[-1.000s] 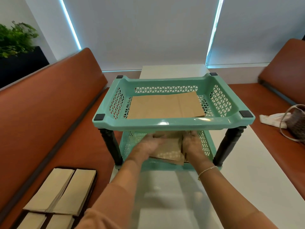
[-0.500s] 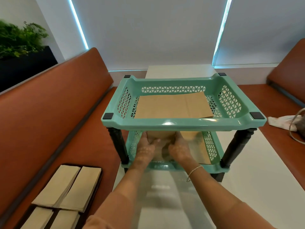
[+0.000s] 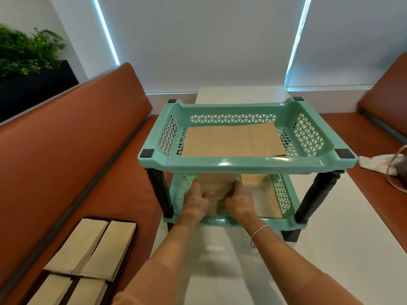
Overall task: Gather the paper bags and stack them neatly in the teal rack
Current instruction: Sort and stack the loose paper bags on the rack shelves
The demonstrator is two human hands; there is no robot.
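Tan paper bags (image 3: 88, 252) lie stacked in a black tray at lower left, on the orange bench seat (image 3: 72, 194). Centre frame, the left hand (image 3: 196, 202) and right hand (image 3: 239, 202) grip a folded brown bag (image 3: 217, 187) from either side, inside the teal rack (image 3: 242, 161)'s lower shelf. Above, another brown bag (image 3: 231, 140) lies flat in the top basket.

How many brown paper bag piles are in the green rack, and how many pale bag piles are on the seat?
Brown bag piles in the teal rack: 3 (top tier, between both hands, lower right)
Pale bag piles on the seat: 4 ()
Total: 7
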